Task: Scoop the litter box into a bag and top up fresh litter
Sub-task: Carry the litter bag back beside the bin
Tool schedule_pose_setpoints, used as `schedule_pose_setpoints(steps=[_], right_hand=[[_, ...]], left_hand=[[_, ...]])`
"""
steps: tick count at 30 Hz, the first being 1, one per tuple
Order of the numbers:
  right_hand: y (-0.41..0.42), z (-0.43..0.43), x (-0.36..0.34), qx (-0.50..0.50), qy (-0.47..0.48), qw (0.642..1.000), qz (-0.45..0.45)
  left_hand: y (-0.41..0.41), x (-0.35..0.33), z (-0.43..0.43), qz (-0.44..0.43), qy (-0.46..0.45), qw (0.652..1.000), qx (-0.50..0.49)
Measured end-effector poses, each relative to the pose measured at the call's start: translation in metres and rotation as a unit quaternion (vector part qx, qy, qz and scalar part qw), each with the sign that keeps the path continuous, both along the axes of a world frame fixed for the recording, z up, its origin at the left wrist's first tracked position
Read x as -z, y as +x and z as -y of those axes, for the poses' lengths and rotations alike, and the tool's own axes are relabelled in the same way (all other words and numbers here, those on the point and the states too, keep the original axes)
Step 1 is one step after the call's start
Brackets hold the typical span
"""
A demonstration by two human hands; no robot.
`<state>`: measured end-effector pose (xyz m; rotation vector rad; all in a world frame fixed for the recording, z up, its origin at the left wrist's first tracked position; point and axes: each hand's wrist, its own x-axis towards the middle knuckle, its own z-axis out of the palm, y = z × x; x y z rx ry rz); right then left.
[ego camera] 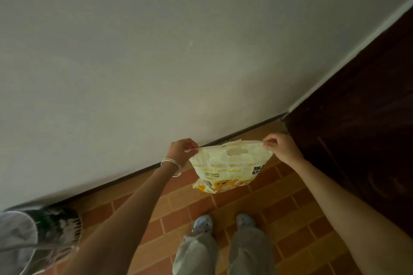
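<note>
While both arms are stretched forward and downward from the body, a yellow and white litter bag (230, 164) printed "BENTONITE CAT LITTER" is held up in the air between the hands. Its top edge is pinched at one corner by the left hand (181, 150), thumb and curled fingers closed on the plastic, and at the opposite corner by the right hand (282, 147) in the same manner, so that the edge is pulled taut and almost level between them. A cut-out handle hole is seen just below that edge, midway between the hands, and the rest of the bag hangs crumpled beneath them. Thin silver bangles (172, 167) are worn on the left wrist. Below the hands, a floor (257, 203) of reddish-brown brick-pattern tiles is seen, with two light clogs (223, 222) and grey trousers nearer the body. Beyond the hands stands a pale wall (156, 51); to the right of the right hand, a dark wooden door (362, 129). Far to the left, a blurred wire-framed object (40, 236) is visible.
</note>
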<state>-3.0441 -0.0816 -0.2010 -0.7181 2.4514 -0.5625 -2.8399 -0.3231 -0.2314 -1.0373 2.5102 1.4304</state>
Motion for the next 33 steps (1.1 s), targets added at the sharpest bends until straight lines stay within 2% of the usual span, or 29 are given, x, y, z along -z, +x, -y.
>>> schedule_pose_setpoints(steps=[11, 19, 22, 25, 29, 33], right_hand=[[-0.078, 0.03, 0.239, -0.066, 0.025, 0.997, -0.029], [-0.115, 0.082, 0.358, -0.079, -0.015, 0.996, -0.024], [-0.121, 0.106, 0.365, -0.069, -0.042, 0.996, -0.042], [-0.116, 0.113, 0.347, -0.071, -0.067, 0.994, -0.056], [-0.1, 0.103, 0.292, -0.118, -0.07, 0.99, -0.035], [-0.085, 0.102, 0.208, -0.177, -0.069, 0.98, -0.058]], left_hand=[[-0.055, 0.237, -0.01, 0.051, -0.03, 0.997, -0.054], [-0.075, 0.345, 0.015, 0.027, -0.078, 0.984, -0.155], [-0.077, 0.355, 0.031, -0.002, -0.119, 0.973, -0.198], [-0.069, 0.339, 0.029, 0.013, -0.133, 0.969, -0.209], [-0.051, 0.286, 0.016, 0.027, -0.12, 0.976, -0.178], [-0.042, 0.202, 0.006, 0.033, -0.154, 0.979, -0.129]])
